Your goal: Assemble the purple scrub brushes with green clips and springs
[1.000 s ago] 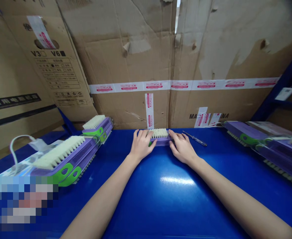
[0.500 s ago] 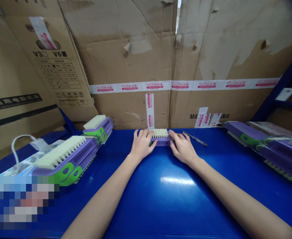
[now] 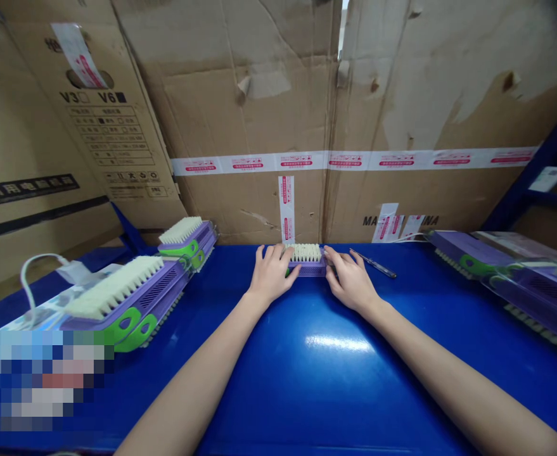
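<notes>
Brush point(image 3: 310, 270) set on table point(image 3: 278, 392) near far edge, between left hand point(image 3: 272, 273) and right hand point(image 3: 351, 277). Screwdriver point(image 3: 376, 263) laid just right of right hand. 2 brush stacks placed at left: near stack point(image 3: 152, 286) before far stack point(image 3: 201, 240). Other brushes point(image 3: 542, 294) grouped at right. Cardboard sheet point(image 3: 240, 206) stood behind table; carton point(image 3: 130, 158) placed farther left, behind both stacks.

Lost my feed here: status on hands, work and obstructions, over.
Left hand and right hand at opposite ends of purple, cream-bristled rectangular brush; grip unclear. Bristles up, near glossy blue table's far edge. Slim clear-handled screwdriver beside right hand, not between hands.
</notes>
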### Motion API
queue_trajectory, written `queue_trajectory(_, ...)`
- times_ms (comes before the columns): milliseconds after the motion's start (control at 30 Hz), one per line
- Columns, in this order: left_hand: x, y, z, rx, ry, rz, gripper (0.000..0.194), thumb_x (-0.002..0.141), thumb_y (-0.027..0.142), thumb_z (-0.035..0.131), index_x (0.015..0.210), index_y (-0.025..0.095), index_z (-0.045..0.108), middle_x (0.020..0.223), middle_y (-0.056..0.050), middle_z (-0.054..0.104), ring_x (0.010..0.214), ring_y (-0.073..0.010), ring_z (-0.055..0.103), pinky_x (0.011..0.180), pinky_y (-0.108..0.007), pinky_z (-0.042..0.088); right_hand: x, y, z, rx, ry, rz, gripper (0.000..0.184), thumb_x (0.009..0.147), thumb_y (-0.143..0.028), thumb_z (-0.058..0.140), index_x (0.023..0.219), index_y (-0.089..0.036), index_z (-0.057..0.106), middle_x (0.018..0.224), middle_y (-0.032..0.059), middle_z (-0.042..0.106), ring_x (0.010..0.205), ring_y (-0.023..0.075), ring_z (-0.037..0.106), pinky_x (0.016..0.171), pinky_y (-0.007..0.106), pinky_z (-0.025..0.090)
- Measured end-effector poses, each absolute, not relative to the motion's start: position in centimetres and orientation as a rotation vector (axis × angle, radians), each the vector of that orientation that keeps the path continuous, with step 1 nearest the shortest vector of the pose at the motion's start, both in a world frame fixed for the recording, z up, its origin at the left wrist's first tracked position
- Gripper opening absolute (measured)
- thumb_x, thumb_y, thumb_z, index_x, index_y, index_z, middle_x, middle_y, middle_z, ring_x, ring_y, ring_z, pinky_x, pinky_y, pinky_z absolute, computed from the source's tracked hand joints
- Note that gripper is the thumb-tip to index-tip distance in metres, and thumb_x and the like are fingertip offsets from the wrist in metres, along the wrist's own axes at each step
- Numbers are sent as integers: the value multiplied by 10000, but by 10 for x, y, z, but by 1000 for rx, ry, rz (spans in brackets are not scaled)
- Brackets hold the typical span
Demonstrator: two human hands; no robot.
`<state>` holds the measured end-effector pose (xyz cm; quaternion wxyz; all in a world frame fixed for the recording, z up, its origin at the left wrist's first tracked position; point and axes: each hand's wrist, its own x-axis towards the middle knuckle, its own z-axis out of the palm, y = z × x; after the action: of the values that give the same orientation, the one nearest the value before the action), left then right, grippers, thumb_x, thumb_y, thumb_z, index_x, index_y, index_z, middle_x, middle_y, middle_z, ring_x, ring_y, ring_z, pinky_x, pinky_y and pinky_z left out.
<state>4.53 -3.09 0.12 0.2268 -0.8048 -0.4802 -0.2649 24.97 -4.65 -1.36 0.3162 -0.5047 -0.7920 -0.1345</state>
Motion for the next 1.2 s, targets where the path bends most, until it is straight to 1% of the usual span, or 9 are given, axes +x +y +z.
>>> queue_trajectory(133, 45, -31, 1, -2221, -1324, -732, 384, 881, 410, 456, 1152, 162, 568, 1161, -136, 597, 1061, -278, 521, 980, -486, 322, 254, -43, -14, -1362, -2081, -346, 470, 886, -256, 348, 1327, -105, 406, 1189, 146, 609, 1118, 253, 523, 1030, 465, 288)
queue_trajectory(233, 45, -31, 1, -2223, -1322, -735, 388, 884, 412, 450, 1152, 159, 568, 1157, -134, 601, 1054, -278, 522, 979, -490, 320, 257, -41, -15, -1380, -2081, -276, 525, 897, -351, 362, 1354, -92, 379, 1226, 178, 569, 1150, 282, 494, 985, 457, 344)
queue_trajectory(400, 46, -32, 2, -2229, -1321, -743, 382, 883, 401, 450, 1161, 166, 565, 1158, -137, 601, 1056, -282, 521, 976, -495, 322, 261, -38, -15, -1366, -2100, -162, 621, 885, -461, 398, 1406, -134, 312, 1308, 188, 500, 1209, 313, 447, 965, 490, 366)
queue_trajectory(567, 46, -32, 0, -2232, -1323, -748, 381, 883, 398, 448, 1164, 167, 561, 1173, -139, 592, 1067, -282, 516, 975, -491, 327, 266, -26, -19, -1330, -2169, -94, 862, 784, -602, 517, 1455, -166, 199, 1457, 190, 327, 1331, 331, 312, 1020, 527, 309)
queue_trajectory(667, 46, -31, -1, -2228, -1317, -744, 391, 888, 404, 437, 1174, 165, 554, 1181, -142, 584, 1072, -281, 511, 980, -493, 324, 269, -19, -22, -1373, -2200, 4, 951, 745, -616, 558, 1468, -154, 147, 1465, 199, 305, 1330, 325, 315, 1017, 502, 323)
queue_trajectory(867, 57, -39, 1, -2268, -1191, -710, 392, 888, 392, 435, 1182, 159, 551, 1203, -155, 560, 1133, -295, 479, 1025, -505, 282, 263, -25, -16, -1442, -2198, -64, 803, 775, -531, 552, 1422, -137, 283, 1278, 184, 469, 1161, 330, 454, 904, 456, 401)
queue_trajectory(1000, 77, -54, 4, -2416, -965, -687, 407, 915, 383, 369, 1206, 155, 538, 1223, -156, 553, 1136, -281, 489, 1031, -505, 280, 254, -36, -14, -1493, -2208, -188, 718, 809, -428, 526, 1413, -109, 304, 1186, 187, 480, 1050, 316, 482, 833, 423, 417)
queue_trajectory(1100, 98, -72, 5, -2603, -793, -656, 451, 914, 446, 356, 1212, 157, 534, 1278, -152, 534, 1205, -282, 451, 1049, -508, 266, 248, -39, -15, -1568, -2189, -195, 610, 857, -338, 453, 1419, -161, 293, 1163, 164, 482, 1007, 288, 486, 811, 406, 411)
queue_trajectory(1200, 118, -98, 5, -2789, -663, -669, 575, 879, 570, 372, 1255, 156, 509, 1322, -135, 524, 1291, -278, 382, 1099, -498, 214, 246, -39, -16, -1548, -2178, -184, 603, 872, -394, 444, 1415, -189, 281, 1147, 147, 485, 1004, 278, 480, 806, 403, 410)
